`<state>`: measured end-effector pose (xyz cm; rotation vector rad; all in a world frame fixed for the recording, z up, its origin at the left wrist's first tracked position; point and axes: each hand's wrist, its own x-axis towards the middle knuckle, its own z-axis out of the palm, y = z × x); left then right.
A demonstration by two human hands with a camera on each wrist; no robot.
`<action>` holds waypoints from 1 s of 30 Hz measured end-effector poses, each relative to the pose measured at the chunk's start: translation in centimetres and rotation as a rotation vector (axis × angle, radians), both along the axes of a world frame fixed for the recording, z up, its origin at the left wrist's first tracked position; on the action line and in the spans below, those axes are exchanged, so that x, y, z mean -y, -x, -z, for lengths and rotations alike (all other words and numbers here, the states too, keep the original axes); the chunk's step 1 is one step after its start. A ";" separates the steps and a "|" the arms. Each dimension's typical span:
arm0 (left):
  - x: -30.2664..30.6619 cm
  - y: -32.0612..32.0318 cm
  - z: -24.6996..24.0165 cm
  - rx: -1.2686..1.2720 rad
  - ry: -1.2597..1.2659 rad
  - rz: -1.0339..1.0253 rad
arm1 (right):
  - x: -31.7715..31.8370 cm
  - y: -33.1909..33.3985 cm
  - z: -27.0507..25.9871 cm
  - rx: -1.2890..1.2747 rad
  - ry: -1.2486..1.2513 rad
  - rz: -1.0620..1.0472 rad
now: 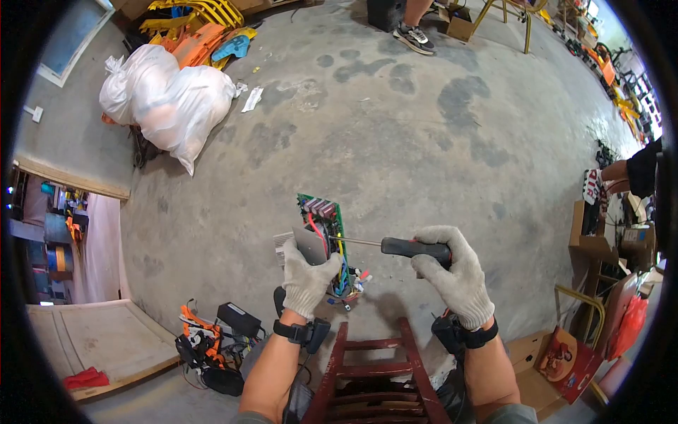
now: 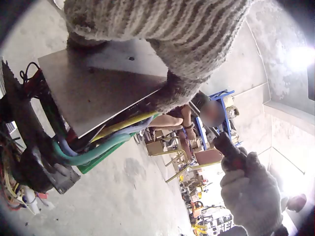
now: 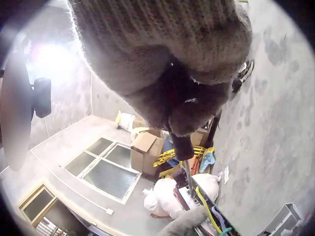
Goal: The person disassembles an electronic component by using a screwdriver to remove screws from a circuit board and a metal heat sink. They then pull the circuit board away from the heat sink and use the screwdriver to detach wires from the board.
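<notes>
My gloved left hand (image 1: 308, 283) grips a green circuit board (image 1: 308, 203) by a grey metal heat sink (image 1: 309, 245) fixed to it. Red, yellow, blue and green wires run along the board, and their loose connectors (image 1: 359, 280) dangle at the lower end. In my gloved right hand (image 1: 459, 277) is a screwdriver (image 1: 408, 247), held by its dark handle and pointing left. Its shaft ends among the parts beside the heat sink, where the tip is hidden. The left wrist view shows the heat sink's flat face (image 2: 106, 86) close up, with the thumb and fingers around its edge.
A dark red wooden stool (image 1: 374, 371) stands right below the hands. Orange and black parts with cables (image 1: 208, 343) lie at lower left. White bags (image 1: 176, 99) sit farther off at left. An open cardboard box (image 1: 540, 367) is at lower right, and other people's legs show beyond.
</notes>
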<state>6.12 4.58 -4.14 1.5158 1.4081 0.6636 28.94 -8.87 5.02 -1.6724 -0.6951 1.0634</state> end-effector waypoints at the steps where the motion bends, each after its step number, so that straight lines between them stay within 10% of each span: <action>1: 0.0 0.0 0.2 0.006 0.005 0.003 | 0.1 0.0 0.2 0.000 0.000 -0.003; 6: 0.0 0.2 0.8 -0.033 -0.019 -0.022 | 0.2 0.0 1.3 0.338 -0.159 -0.129; 12: 0.1 0.3 1.3 -0.075 -0.036 -0.043 | -0.1 0.7 0.5 -0.016 0.077 0.008; 30: 0.1 0.6 1.9 -0.123 -0.040 -0.044 | 0.3 1.1 3.1 0.188 -0.006 0.004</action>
